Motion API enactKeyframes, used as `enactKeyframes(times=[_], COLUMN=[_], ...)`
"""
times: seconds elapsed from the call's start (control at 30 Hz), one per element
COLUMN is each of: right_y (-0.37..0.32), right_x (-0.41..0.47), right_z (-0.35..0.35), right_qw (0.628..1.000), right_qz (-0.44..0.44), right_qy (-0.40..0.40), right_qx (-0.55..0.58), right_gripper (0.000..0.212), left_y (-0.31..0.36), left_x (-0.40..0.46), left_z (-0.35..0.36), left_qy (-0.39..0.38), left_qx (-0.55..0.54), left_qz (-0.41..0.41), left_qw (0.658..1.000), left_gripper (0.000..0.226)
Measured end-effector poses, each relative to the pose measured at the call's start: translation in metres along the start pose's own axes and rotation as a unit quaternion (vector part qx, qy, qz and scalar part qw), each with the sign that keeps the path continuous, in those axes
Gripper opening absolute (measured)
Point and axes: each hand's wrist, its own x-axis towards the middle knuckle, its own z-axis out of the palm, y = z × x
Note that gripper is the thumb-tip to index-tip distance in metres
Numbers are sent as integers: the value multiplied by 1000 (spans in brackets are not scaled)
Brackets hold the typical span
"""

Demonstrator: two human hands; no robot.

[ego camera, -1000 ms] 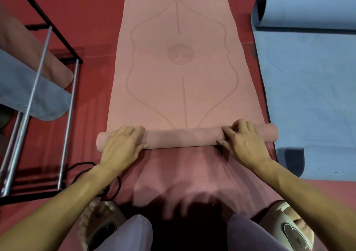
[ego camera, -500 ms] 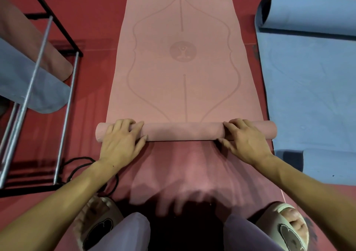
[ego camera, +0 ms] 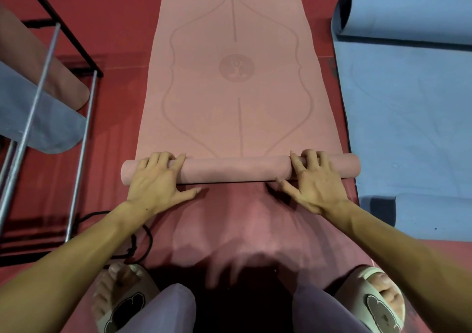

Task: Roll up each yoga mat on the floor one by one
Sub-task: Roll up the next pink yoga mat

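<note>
Your left hand [ego camera: 153, 179] and right hand [ego camera: 313, 179], fingers draped over the roll, have advanced the pink mat [ego camera: 237, 171] up-frame; most remains flat.

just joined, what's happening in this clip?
A person crouches on the floor and rolls up a pink yoga mat. The left hand and right hand rest on top of the rolled part, one near each end, fingers draped over it. Only the near end is rolled; most of the mat lies flat ahead. A blue mat lies to the right, curled at both ends.
</note>
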Motion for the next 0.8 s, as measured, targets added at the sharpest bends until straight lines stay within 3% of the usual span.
enactKeyframes(times=[0.1, 0.27, 0.43, 0.6, 0.8], right_y=[5, 21, 22, 29, 37], right_x=[6, 15, 21, 12, -4], right_z=[2, 5, 1, 3, -2], right_qw=[1000, 999, 998, 994, 977], right_qz=[-11, -44, -27, -19, -27], right_qy=[-21, -25, -41, -56, -170], right_qx=[-16, 7, 46, 92, 128], right_gripper=[95, 66, 58, 45, 44], left_y=[-4, -9, -19, -25, -27], left_x=[5, 12, 17, 23, 13], left_z=[1, -1, -9, -18, -23], left_qy=[-23, -19, -18, -101, -208], left_qx=[13, 21, -49, -66, -51], left_qz=[16, 35, 24, 30, 59], left_qw=[1000, 999, 998, 992, 975], left_gripper=[96, 83, 63, 66, 80])
